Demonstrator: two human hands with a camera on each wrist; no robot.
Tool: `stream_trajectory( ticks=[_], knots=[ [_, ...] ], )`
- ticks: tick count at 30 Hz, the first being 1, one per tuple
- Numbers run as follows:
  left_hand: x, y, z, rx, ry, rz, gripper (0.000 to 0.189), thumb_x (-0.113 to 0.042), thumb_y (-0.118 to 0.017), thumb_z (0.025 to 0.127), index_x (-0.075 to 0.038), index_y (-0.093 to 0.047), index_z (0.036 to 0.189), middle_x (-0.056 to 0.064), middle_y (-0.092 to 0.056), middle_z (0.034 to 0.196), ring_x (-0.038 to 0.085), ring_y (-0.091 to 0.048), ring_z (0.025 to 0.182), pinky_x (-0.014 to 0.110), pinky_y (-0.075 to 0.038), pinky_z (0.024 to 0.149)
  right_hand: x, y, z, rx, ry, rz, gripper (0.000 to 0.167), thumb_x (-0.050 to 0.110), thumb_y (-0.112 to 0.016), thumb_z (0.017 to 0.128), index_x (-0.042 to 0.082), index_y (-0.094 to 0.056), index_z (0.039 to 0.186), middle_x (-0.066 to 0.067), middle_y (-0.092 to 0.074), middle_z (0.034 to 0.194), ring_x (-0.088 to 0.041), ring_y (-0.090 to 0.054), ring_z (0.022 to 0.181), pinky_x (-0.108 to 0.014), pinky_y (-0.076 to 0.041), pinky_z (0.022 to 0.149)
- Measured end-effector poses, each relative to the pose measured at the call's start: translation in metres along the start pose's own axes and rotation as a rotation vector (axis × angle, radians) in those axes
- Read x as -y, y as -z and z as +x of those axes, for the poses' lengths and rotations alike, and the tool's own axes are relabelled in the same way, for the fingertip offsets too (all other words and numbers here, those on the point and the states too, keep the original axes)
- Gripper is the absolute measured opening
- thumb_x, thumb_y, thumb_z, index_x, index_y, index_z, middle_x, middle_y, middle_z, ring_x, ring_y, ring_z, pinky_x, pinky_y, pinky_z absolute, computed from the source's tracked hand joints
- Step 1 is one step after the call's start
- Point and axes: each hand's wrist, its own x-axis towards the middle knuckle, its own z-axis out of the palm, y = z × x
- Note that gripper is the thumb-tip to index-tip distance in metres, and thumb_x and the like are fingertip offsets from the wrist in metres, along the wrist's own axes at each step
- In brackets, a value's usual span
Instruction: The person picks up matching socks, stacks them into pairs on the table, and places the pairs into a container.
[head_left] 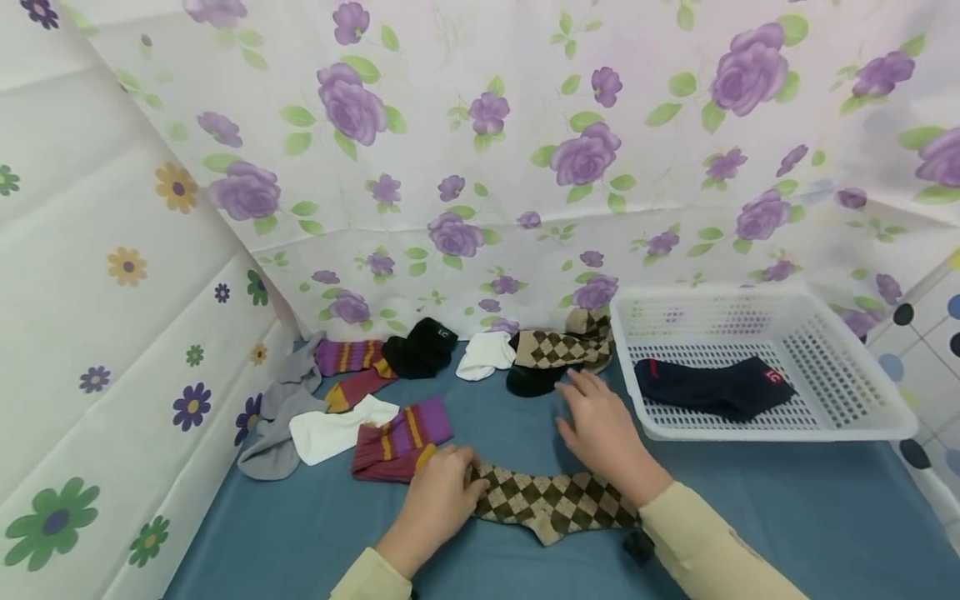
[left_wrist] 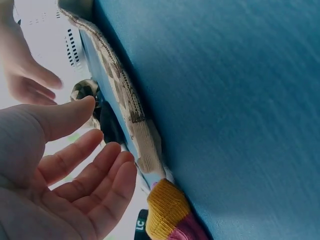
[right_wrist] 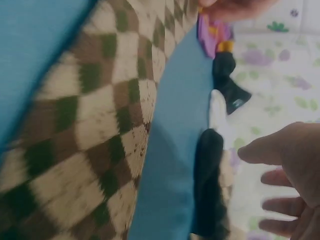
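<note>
A brown-and-beige argyle sock lies flat across the front of the blue table. My left hand is over its left end, fingers loosely bent; the left wrist view shows nothing between thumb and fingers. Above the table, behind that sock's right half, hovers my right hand, its fingers spread apart and holding nothing. It is nearest a black sock and another argyle sock lying by the basket. A maroon, purple and yellow striped sock lies just beyond my left hand.
At the right stands a white plastic basket with a navy sock inside. Grey, white, striped and black socks are grouped back left. A white sock sits mid-back. Flowered sheets form the walls.
</note>
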Motion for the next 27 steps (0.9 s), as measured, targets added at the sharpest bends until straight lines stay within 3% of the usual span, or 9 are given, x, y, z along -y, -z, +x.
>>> stream_trajectory(
  ticks=[4,8,16,20,22,24,27],
  knots=[
    [0.001,0.000,-0.001,-0.001,0.001,0.003,0.019,-0.030,-0.075,0.079,-0.017,-0.068,0.091,-0.006,-0.054,0.075,0.004,-0.043,0.059,0.023,-0.037,0.049,-0.002,-0.021,0.023,0.071,-0.148,-0.007,0.059,0.028,-0.073,0.080,0.011,-0.052,0.132,-0.019,-0.028,0.150,-0.040,-0.024,0.139,-0.060,-0.036,0.098],
    [0.002,0.001,0.000,-0.006,0.005,0.001,0.018,-0.030,-0.074,0.079,-0.018,-0.068,0.091,-0.007,-0.051,0.072,0.004,-0.043,0.058,0.022,-0.036,0.047,-0.006,-0.036,0.041,0.062,-0.240,-0.027,0.058,0.021,-0.071,0.080,0.011,-0.049,0.134,-0.019,-0.019,0.153,-0.040,-0.016,0.142,-0.067,-0.030,0.098],
    [0.003,0.001,0.001,-0.018,-0.014,-0.005,0.016,-0.031,-0.074,0.080,-0.019,-0.068,0.089,-0.009,-0.047,0.068,0.003,-0.041,0.057,0.020,-0.035,0.046,-0.024,-0.047,0.059,0.030,-0.335,-0.031,0.061,0.006,-0.069,0.078,0.006,-0.047,0.134,-0.021,-0.018,0.153,-0.044,-0.012,0.141,-0.069,-0.024,0.101],
    [0.003,0.000,0.002,-0.015,-0.024,0.000,0.016,-0.031,-0.074,0.080,-0.019,-0.068,0.089,-0.008,-0.049,0.070,0.003,-0.041,0.058,0.020,-0.035,0.046,-0.029,-0.048,0.061,0.031,-0.328,-0.023,0.051,0.007,-0.068,0.078,0.001,-0.054,0.127,-0.023,-0.031,0.147,-0.044,-0.021,0.138,-0.061,-0.031,0.103],
    [0.002,-0.001,0.002,-0.010,-0.025,0.004,0.017,-0.031,-0.074,0.080,-0.019,-0.068,0.089,-0.009,-0.050,0.071,0.003,-0.042,0.059,0.020,-0.035,0.047,-0.031,-0.050,0.061,0.003,-0.314,-0.041,0.041,0.006,-0.066,0.080,0.000,-0.060,0.119,-0.023,-0.047,0.135,-0.042,-0.037,0.130,-0.055,-0.043,0.095],
    [0.002,-0.001,0.003,-0.008,-0.021,0.006,0.017,-0.032,-0.073,0.080,-0.019,-0.068,0.089,-0.009,-0.050,0.071,0.003,-0.042,0.059,0.020,-0.035,0.048,-0.031,-0.052,0.060,-0.038,-0.307,-0.067,0.027,0.006,-0.064,0.081,0.001,-0.066,0.108,-0.019,-0.062,0.112,-0.039,-0.053,0.111,-0.048,-0.053,0.076],
    [0.001,0.000,0.003,-0.007,-0.020,0.004,0.017,-0.032,-0.073,0.080,-0.019,-0.068,0.089,-0.010,-0.050,0.072,0.003,-0.042,0.060,0.021,-0.035,0.048,-0.030,-0.052,0.061,-0.096,-0.306,-0.087,0.008,0.006,-0.061,0.084,0.004,-0.068,0.088,-0.013,-0.064,0.080,-0.033,-0.060,0.077,-0.041,-0.047,0.046]
  ],
)
